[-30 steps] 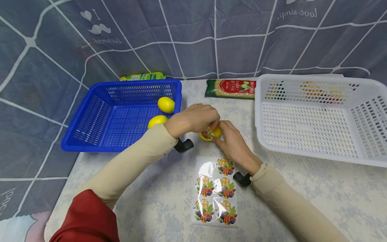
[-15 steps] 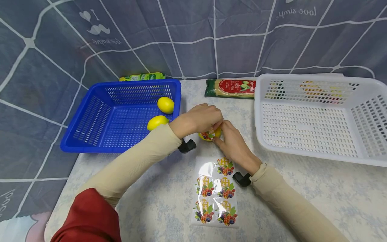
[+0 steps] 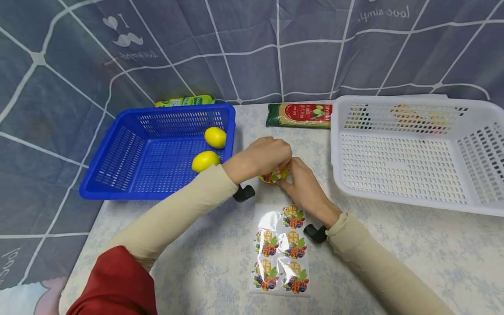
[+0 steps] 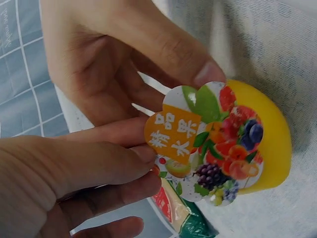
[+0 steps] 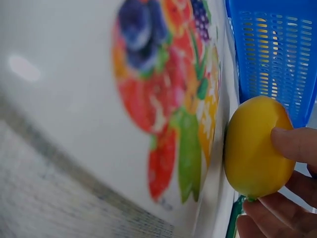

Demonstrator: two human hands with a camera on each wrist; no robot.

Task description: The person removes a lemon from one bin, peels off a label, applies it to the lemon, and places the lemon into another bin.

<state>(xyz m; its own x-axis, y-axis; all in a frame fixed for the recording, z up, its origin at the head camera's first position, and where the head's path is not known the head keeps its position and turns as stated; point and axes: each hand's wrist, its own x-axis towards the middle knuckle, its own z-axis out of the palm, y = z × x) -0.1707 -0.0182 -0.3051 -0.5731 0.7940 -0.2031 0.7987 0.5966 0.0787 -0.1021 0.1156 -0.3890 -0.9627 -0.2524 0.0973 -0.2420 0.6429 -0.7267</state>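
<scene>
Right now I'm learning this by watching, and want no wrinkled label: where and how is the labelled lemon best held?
Probably from the right, across the bare rounded sides of the lemon: thumb near, fingers far, as the right grip does. Its oval body bulges between them, and the label covers the left part, where the left grip pinches its edge.

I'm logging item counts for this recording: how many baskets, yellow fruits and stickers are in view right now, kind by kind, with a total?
Baskets: 2 (blue basket, white basket)
Yellow fruits: 3 (2 in the blue basket, 1 held)
Stickers: 6 (5 on the sheet, 1 at the held fruit)
Total: 11
</scene>
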